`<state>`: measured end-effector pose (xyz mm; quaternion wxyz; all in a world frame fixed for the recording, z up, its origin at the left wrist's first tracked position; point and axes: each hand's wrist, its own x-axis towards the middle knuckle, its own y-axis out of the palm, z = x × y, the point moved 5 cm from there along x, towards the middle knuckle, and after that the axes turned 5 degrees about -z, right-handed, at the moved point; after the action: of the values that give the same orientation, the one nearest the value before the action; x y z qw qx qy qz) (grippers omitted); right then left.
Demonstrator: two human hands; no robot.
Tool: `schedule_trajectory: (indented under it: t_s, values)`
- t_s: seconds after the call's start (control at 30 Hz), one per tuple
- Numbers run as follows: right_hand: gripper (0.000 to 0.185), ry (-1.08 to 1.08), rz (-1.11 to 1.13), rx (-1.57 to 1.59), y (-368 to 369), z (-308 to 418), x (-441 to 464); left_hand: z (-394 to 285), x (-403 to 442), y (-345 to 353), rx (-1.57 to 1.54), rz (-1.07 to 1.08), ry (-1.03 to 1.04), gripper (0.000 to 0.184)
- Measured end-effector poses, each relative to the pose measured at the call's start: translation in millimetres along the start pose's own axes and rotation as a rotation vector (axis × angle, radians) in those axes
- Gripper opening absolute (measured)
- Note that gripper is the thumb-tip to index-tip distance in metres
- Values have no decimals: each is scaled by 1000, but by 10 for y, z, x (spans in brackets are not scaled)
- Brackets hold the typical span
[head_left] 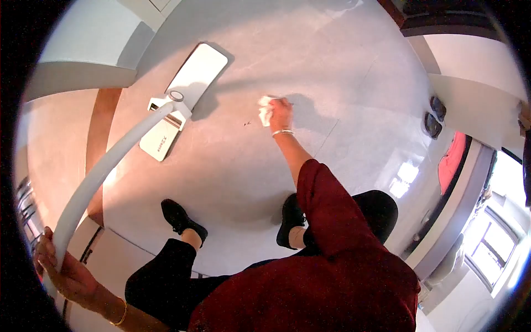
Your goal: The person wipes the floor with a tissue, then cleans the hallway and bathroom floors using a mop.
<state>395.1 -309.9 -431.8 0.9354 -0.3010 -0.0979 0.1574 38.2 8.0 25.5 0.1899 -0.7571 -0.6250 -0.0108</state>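
The right hand (282, 113), just past the centre toward 12 o'clock, is bunched around a crumpled white cloth or tissue (266, 109) and presses it down at the glossy pale grey floor (332, 72); the blur hides how each finger lies. A pale band circles that wrist, and the bare forearm runs back toward 5 o'clock into a dark red sleeve (332, 205). At 8 o'clock the left hand (69, 276) has its fingers curled around a long, pale grey pole (99, 166), with a thin yellow bangle (123, 314) at the wrist. The pole bends in the wide view up to a flat, white, rectangular mop-like head (202, 66) at 10 o'clock, which lies on the floor, slanting from 7 toward 1 o'clock, with small dark lettering on its lower part. Between that head and the white cloth, nearer the cloth, sit a few tiny dark specks (247, 124). Below, two black shoes (180, 218) stand apart, one toward 8 o'clock, the other near 5. Farther out, a brown strip (102, 133) crosses the floor at 9 o'clock, a pair of dark slippers (434, 124) rests at 2, a bright red item (452, 163) lies at 3, and a window (492, 243) glows at 4.
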Motion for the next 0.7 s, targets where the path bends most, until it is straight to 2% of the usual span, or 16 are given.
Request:
schedule_trajectory:
  t_s: [0.03,0.1,0.13,0.17,0.23,0.27,0.3,0.37,0.4,0.47,0.53,0.57,0.6,0.63,0.67,0.7]
  values:
    - [7,-166,-52,-168,-6,302,29,12,19,-27,-41,28,1,22]
    - [12,-179,-58,-128,-102,200,146,43,61,-100,-104,116,-18,24]
    - [15,-78,-158,-136,-283,32,213,64,64,-126,-132,160,-35,25]
    - [16,-70,-291,-40,-522,-186,272,59,55,-142,-7,132,3,26]
    - [13,-53,-454,-273,-1118,-625,335,43,8,-123,236,77,76,28]
    - [11,151,-548,-212,-1412,-801,307,60,-2,-119,147,46,31,28]
    - [11,358,-461,-519,-1646,-933,294,65,-4,-119,60,14,-12,29]
    - [15,593,-451,-540,-1856,-1306,151,69,-1,-154,19,-10,-39,29]
    - [15,650,-528,-330,-1883,-1812,117,71,18,-187,64,-2,-22,28]
    - [13,569,-475,-293,-1587,-2513,235,46,37,-197,117,-1,7,28]
    - [13,814,-729,599,-1394,-1570,300,44,24,-169,120,-12,22,27]
    - [16,592,-456,17,-1327,-1160,437,31,16,-145,201,9,56,26]
    - [20,325,-346,-594,-1242,-707,533,10,2,-133,281,30,90,26]
    - [20,98,-445,-495,-1057,-765,616,-12,-12,-127,361,50,126,26]
    - [18,84,-435,-538,-861,-756,675,-14,-5,-146,371,91,160,26]
    - [21,-76,-352,-584,-762,-409,717,0,17,-194,380,133,194,26]
